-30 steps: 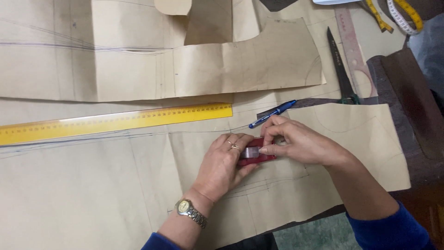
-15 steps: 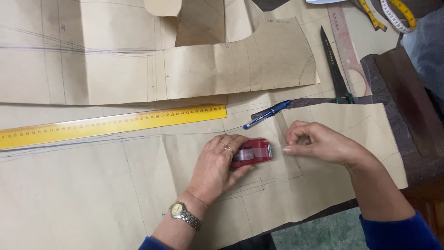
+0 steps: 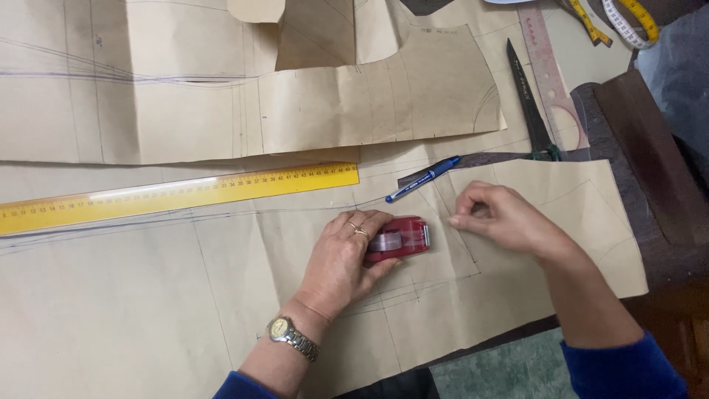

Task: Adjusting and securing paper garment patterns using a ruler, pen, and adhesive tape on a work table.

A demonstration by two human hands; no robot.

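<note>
Lying across the far left of the table, a long yellow ruler [image 3: 177, 198] runs from the left edge toward the middle, flat on sheets of brown pattern paper [image 3: 111, 310] that carry faint drawn lines. Above the ruler, a separate cut pattern piece [image 3: 369, 103] with a curved right edge rests on the same paper. Near the middle, the left hand [image 3: 343, 258], with rings on one finger and a wristwatch [image 3: 292, 338] on the wrist, lies palm down with its fingers curled over the left end of a red tape dispenser [image 3: 399, 238], gripping it and pressing it against the paper. The dispenser lies flat, its clear tape roll showing on top and its cutting end pointing right. Just above and to the right of it, a blue pen [image 3: 422, 179] lies at a slant on the paper, touching neither hand. Right of the dispenser and apart from it, the right hand [image 3: 506, 219] rests on another pattern sheet with its fingertips [image 3: 454, 220] pinched together; whether they hold a strip of tape cannot be told. Farther right and up, dark scissors [image 3: 530, 103] lie closed beside a pinkish translucent curve ruler [image 3: 550, 81], and a yellow measuring tape [image 3: 624, 21] curls in the top right corner.
</note>
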